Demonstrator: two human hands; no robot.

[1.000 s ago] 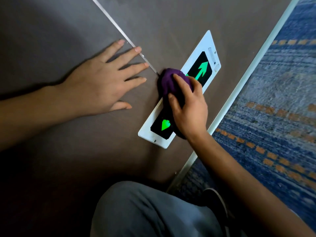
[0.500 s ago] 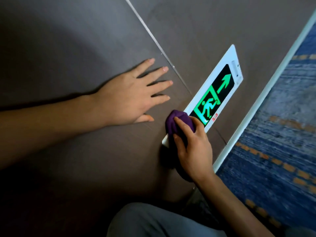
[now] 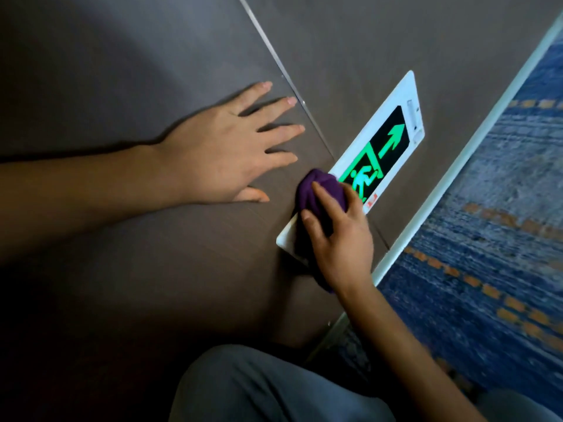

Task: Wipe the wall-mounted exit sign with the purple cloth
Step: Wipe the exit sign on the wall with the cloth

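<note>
Grey-brown wall (image 3: 152, 284), lit green-on-black exit sign (image 3: 387, 141), right hand (image 3: 338, 239) fingers gripping bunched purple cloth (image 3: 320, 190), left hand (image 3: 225, 156) splayed flat.

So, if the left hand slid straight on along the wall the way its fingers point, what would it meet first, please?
Probably the thin metal strip in the brown wall; the left hand has fingertips just short of it, well before the white exit sign.

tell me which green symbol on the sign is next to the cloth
The running-figure symbol: the purple cloth in the right hand reaches its edge. The green arrow sits clear at the sign's far end.
</note>
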